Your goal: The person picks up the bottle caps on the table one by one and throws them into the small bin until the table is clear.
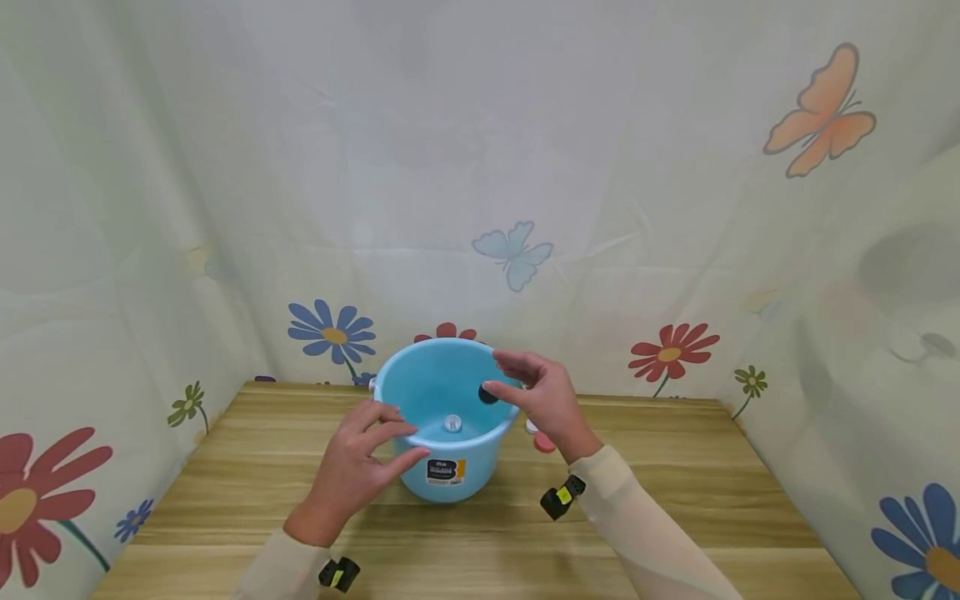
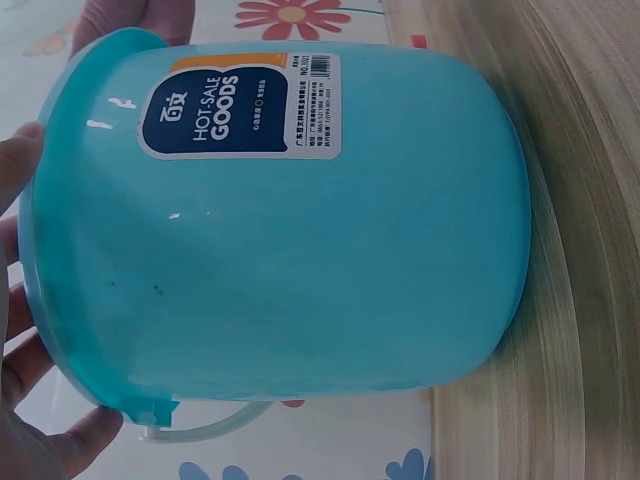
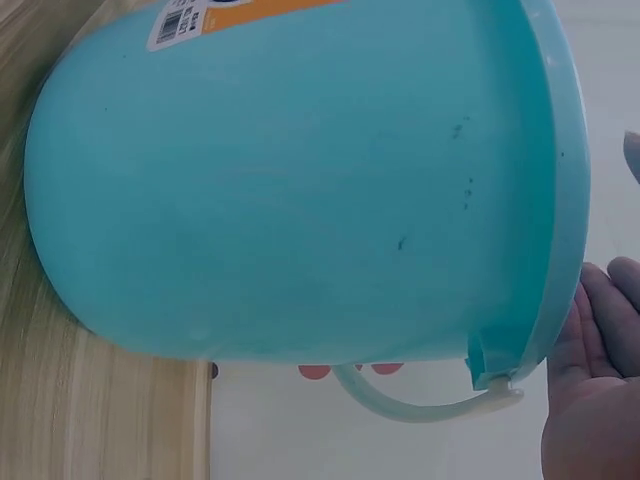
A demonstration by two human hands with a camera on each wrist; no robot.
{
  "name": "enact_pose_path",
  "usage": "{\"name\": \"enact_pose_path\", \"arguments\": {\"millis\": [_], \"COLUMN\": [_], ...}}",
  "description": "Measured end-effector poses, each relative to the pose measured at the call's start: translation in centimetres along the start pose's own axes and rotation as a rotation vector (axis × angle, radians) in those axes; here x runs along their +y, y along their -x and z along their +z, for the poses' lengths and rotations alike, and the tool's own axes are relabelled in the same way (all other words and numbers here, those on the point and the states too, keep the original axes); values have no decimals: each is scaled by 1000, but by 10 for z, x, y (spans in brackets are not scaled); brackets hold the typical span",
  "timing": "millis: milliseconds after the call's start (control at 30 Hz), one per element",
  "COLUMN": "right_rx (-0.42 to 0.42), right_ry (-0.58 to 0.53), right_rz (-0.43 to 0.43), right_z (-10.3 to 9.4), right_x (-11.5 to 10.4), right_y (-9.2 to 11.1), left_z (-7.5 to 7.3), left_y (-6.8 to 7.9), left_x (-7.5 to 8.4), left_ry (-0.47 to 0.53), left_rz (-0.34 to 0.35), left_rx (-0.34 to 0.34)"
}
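Observation:
A light blue bucket (image 1: 442,492) stands upright on the wooden table. My left hand (image 1: 365,450) lies at its near left rim, fingers spread and loosely bent along the edge; in the left wrist view the fingertips (image 2: 92,432) sit right at the rim by the handle joint. My right hand (image 1: 551,400) is over the right rim, thumb and fingers apart. Right at its thumb tip, inside the bucket's outline, is a black disc (image 1: 488,396); whether the thumb touches it I cannot tell. A small white disc (image 1: 453,423) with dark markings lies inside the bucket.
Right of the bucket, a red disc (image 1: 545,443) and a white disc (image 1: 531,426) lie on the table (image 1: 660,483), partly behind my right hand. A pale curtain (image 1: 600,167) with printed flowers and butterflies rises behind and at both sides. The bucket's handle (image 3: 420,408) hangs at its far side.

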State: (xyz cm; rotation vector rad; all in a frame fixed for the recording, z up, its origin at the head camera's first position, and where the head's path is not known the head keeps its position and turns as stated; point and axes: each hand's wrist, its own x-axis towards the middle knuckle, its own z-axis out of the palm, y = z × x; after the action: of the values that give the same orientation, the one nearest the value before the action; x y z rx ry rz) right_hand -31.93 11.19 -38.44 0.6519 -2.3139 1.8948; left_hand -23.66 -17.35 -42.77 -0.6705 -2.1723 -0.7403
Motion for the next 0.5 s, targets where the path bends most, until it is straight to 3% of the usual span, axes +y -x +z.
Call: {"name": "enact_pose_path", "arguments": {"millis": [500], "right_rx": [47], "right_ry": [-24], "right_rz": [27], "right_z": [-6], "right_x": [4], "right_y": [0], "left_z": [0], "left_y": [0], "left_x": [0], "left_ry": [2], "left_rz": [3], "left_rx": [5]}}
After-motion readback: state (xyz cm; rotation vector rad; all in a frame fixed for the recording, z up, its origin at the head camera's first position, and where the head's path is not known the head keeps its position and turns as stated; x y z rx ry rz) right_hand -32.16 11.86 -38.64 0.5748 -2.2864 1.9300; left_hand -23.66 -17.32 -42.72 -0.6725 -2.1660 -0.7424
